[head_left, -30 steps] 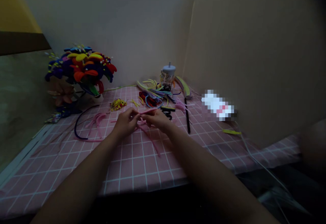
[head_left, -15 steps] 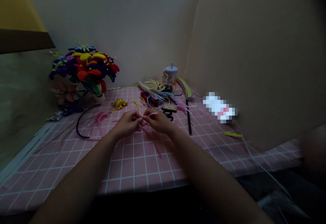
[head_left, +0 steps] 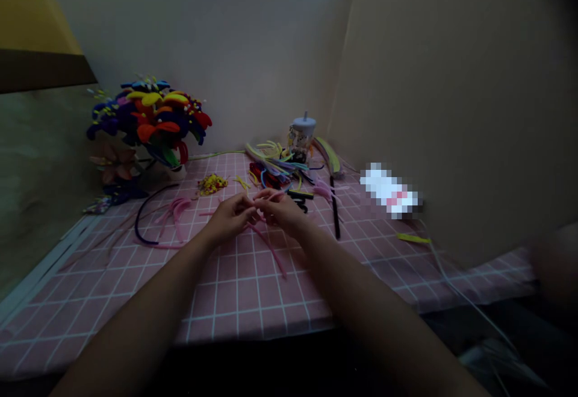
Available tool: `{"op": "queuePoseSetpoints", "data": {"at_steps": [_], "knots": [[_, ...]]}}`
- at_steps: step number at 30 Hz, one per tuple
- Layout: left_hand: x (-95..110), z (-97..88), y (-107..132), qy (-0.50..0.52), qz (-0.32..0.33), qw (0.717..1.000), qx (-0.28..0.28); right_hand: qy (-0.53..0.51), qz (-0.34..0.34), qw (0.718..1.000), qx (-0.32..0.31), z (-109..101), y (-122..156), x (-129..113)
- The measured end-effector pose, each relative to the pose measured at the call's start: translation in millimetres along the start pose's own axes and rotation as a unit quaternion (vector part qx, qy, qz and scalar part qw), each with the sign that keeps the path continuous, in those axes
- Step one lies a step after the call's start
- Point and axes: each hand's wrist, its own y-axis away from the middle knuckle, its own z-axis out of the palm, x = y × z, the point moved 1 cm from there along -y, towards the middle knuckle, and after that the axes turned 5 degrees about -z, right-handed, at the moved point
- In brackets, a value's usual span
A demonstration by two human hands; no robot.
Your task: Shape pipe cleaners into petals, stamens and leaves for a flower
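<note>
Close together over the table, my left hand (head_left: pixel 232 215) and my right hand (head_left: pixel 280 210) pinch a pink pipe cleaner (head_left: pixel 275 196) between their fingertips. Part of it is hidden by the fingers. Its visible end sticks out past my right fingers. Below the hands another pink pipe cleaner (head_left: pixel 273 252) lies slanting across the cloth. Left of my left hand are a bent pink petal-like piece (head_left: pixel 179 209) and a curved dark purple pipe cleaner (head_left: pixel 136 219). A second looped pink piece (head_left: pixel 322 189) rests to the right of my right hand.
A pink checked tablecloth (head_left: pixel 235 306) covers the table. Behind the hands lie small yellow and red bits (head_left: pixel 212 184) and a pipe cleaner bundle (head_left: pixel 275 159), beside a lidded cup (head_left: pixel 301 138). Colourful pipe cleaner flowers (head_left: pixel 151 117) stand back left. A blurred-out bright object (head_left: pixel 389 190) and cable (head_left: pixel 445 273) are right.
My right fingers have shifted slightly, and the pink pipe cleaner's end by them is now angled more upward. The hands stay in the same place; the things on the table have not moved.
</note>
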Motion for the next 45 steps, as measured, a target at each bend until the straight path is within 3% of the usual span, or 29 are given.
{"op": "queuePoseSetpoints", "data": {"at_steps": [3, 5, 14, 18, 21, 24, 26, 28, 31, 34, 36, 37, 40, 43, 45], "knots": [[-1.9, 1.7, -0.7, 0.194, -0.108, 0.975, -0.029, 0.055, -0.073, 0.996, 0.001, -0.7, 0.9, -4.2], [-2.1, 2.0, -0.1, 0.257, -0.153, 0.953, -0.056, 0.069, -0.084, 0.994, -0.007, -1.5, 1.9, -5.3], [-1.5, -1.2, 1.1, 0.309, -0.201, 0.928, -0.061, 0.147, -0.112, 0.982, -0.034, -7.2, 3.6, -7.1], [-1.3, 0.3, -1.3, 0.295, -0.183, 0.937, -0.031, 0.196, -0.116, 0.974, -0.019, -8.1, 2.2, -8.0], [-2.1, 1.5, -2.8, 0.203, -0.131, 0.970, 0.021, 0.205, -0.087, 0.975, -0.004, -6.8, 0.1, -4.4], [-0.2, -0.4, -0.9, 0.004, -0.040, 0.997, 0.070, 0.185, -0.033, 0.982, 0.012, -4.2, -1.8, 1.8], [3.4, -2.5, 2.4, -0.163, 0.026, 0.983, 0.084, 0.171, -0.006, 0.985, 0.017, -2.6, -2.6, 5.5], [7.3, -4.5, 5.6, -0.306, 0.065, 0.946, 0.089, 0.162, 0.008, 0.987, 0.011, -1.6, -2.9, 7.9], [10.4, -6.1, 6.9, -0.377, 0.081, 0.918, 0.094, 0.156, 0.019, 0.988, -0.005, -1.5, -2.7, 8.5], [9.6, -6.8, 4.4, -0.248, 0.064, 0.964, 0.075, 0.143, -0.003, 0.990, -0.014, -2.4, -1.2, 4.6], [8.0, -7.5, 2.7, -0.073, 0.001, 0.997, 0.036, 0.143, -0.031, 0.989, -0.029, -2.9, 0.7, 0.2], [7.2, -7.9, 2.4, 0.020, -0.042, 0.999, 0.009, 0.146, -0.046, 0.987, -0.039, -3.1, 1.8, -2.1], [6.3, -8.7, 3.5, 0.218, -0.166, 0.959, -0.069, 0.146, -0.087, 0.983, -0.069, -3.0, 5.0, -8.2], [5.5, -8.7, 4.4, 0.299, -0.235, 0.920, -0.098, 0.134, -0.104, 0.982, -0.086, -2.0, 6.6, -10.9], [4.2, -8.4, 3.8, 0.319, -0.251, 0.909, -0.095, 0.139, -0.100, 0.982, -0.079, -1.5, 6.5, -10.9]]}}
